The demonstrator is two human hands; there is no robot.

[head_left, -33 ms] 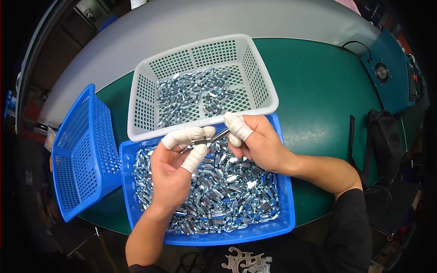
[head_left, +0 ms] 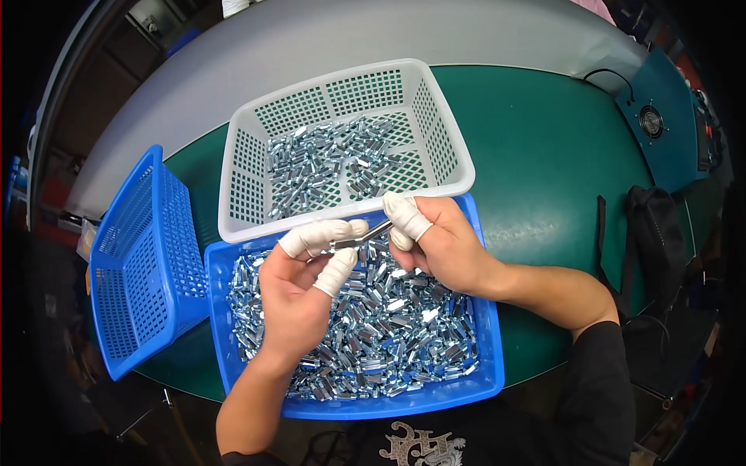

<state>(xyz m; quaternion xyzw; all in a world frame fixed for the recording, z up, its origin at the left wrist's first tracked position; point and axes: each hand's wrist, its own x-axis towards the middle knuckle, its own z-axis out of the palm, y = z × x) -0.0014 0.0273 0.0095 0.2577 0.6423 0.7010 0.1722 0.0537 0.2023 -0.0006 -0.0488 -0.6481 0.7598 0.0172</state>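
The piece (head_left: 343, 244), a short bit of shiny metal, is up above the near side of the work, pinched between the thumb and fingertips of the left hand (head_left: 299, 291). The right hand (head_left: 447, 245) grips a slim metal rod (head_left: 378, 230) between its thumb and fingers, the rod slanting down to the left so that its end meets the piece; whether it goes inside cannot be told. White covers (head_left: 335, 273) sheathe several fingers of both hands.

Below the hands is the blue bin (head_left: 396, 408), spread with a thick layer of loose metal parts (head_left: 388, 334). Just beyond, the white basket (head_left: 458, 175) overlaps the bin's far rim in this view and carries a smaller heap (head_left: 311, 167) of similar parts. To the left, a blue basket (head_left: 183, 241) stands tilted on its side beside the bin. All are at the green table (head_left: 536, 147). At its right are a teal machine (head_left: 667, 140) with a round fan and, nearer, a black bag (head_left: 657, 241).
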